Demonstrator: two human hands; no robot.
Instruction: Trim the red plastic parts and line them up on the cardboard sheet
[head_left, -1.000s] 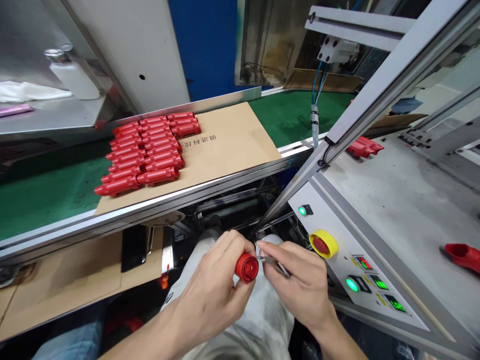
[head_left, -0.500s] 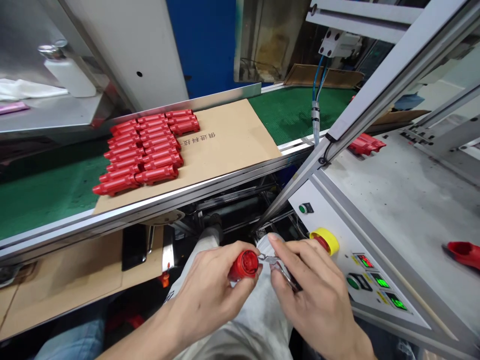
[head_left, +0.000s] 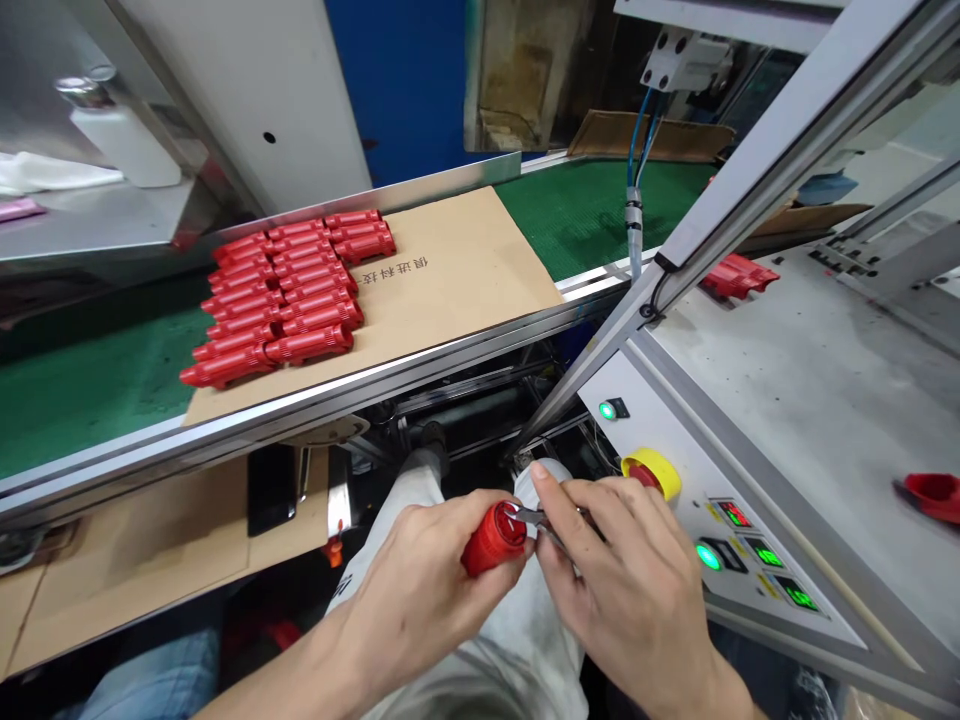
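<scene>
My left hand [head_left: 431, 580] is closed around a red plastic tube-shaped part [head_left: 491, 545], its open round end turned up towards me. In my right hand [head_left: 626, 570] is a pair of small metal nippers [head_left: 531, 515], gripped between thumb and fingers. The tips of the nippers are at the rim of the tube's open end, reaching just inside it. My palm and fingers hide most of the handles. Rows of similar red tube parts [head_left: 311, 311] lie on a cardboard sheet [head_left: 465, 260] beyond my left hand.
The cardboard rests on a green conveyor belt [head_left: 577, 215] with a metal edge. A control panel [head_left: 660, 430] with a yellow-ringed stop button [head_left: 651, 472] stands right of my hands. More red parts [head_left: 739, 276] lie on the machine's white table [head_left: 840, 370]. A phone [head_left: 271, 487] sits below the belt.
The nippers have moved left, from beside the red tube to its open end. The tube has tilted slightly. Two green buttons on the panel have lit up.
</scene>
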